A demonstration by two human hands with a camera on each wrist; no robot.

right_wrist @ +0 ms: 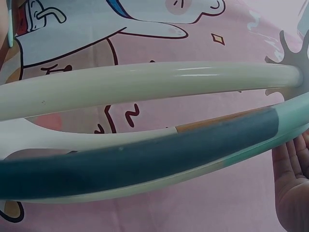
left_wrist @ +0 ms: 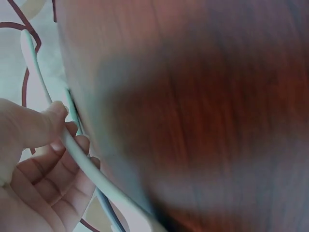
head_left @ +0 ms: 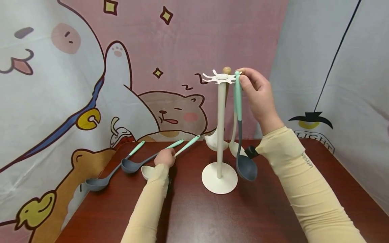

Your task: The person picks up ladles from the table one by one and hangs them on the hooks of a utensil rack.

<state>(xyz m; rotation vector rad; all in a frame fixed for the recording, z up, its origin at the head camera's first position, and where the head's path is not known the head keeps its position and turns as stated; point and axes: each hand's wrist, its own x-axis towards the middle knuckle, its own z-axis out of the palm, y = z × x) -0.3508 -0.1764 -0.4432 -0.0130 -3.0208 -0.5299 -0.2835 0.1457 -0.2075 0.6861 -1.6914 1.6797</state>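
My left hand (head_left: 164,158) pinches the pale shaft of a white ladle (left_wrist: 91,169) with a mint handle; its bowl is partly behind my sleeve in the head view. At the top of a white utensil stand (head_left: 221,128), my right hand (head_left: 258,91) grips the upper end of the mint handle of a dark grey ladle (head_left: 247,167). This ladle hangs down beside the post. Whether its handle end sits on a hook is hidden by the fingers. Behind it hang a white utensil with a mint handle (head_left: 233,147) and a white utensil with a wooden handle (head_left: 227,71).
Two grey ladles with mint handles, one far left (head_left: 97,184) and one nearer (head_left: 130,166), lie on the dark red-brown table (head_left: 194,216). The stand's round base (head_left: 219,185) rests on the table. A cartoon-print cloth (head_left: 243,33) hangs behind.
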